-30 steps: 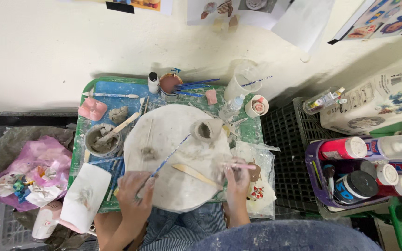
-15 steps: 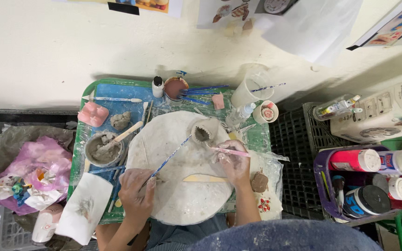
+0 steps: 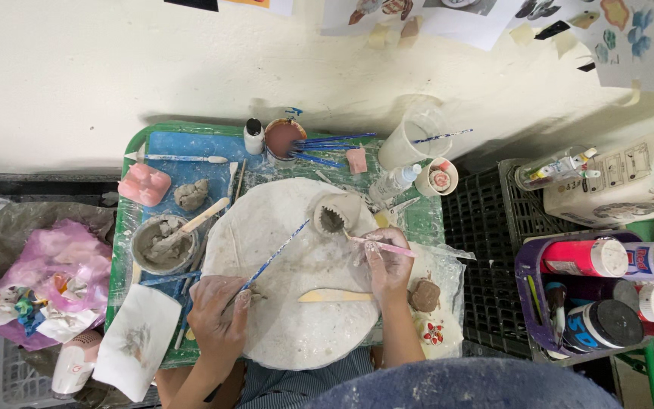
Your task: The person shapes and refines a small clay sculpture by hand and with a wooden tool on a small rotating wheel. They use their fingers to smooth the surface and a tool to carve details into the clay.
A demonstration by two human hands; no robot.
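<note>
Now the right hand (image 3: 389, 265) has its fingers pinched shut on a pink tool (image 3: 384, 246), tip aimed into the mouth of a small clay pot (image 3: 334, 213) lying on its side on the round board (image 3: 289, 280). That pot sits on the upper right part of the board, just beyond the knuckles. Over on the other side, the left hand (image 3: 219, 312) rests on the board's near left edge, fingers closed around a blue brush (image 3: 274, 257) that slants up toward the pot without reaching it.

A wooden knife (image 3: 336, 296) lies flat on the board between the two hands. Left of the board there is a grey bowl (image 3: 162, 244) of wet clay with a stick in it, and a loose clay lump (image 3: 191, 194) above that on the green tray (image 3: 132, 155). A brown water cup (image 3: 284, 138) holds more brushes at the tray's top edge (handy for a rinse).

Working inside that opening looks like delicate business: light pressure, short strokes, heel of the right hand planted on the board for steadiness. The soft wall would likely dent under a hard push, so the tip probably ought to go in shallow. A steadying touch from the left hand on the pot's outside might help, brush kept clear of the rim.
</note>
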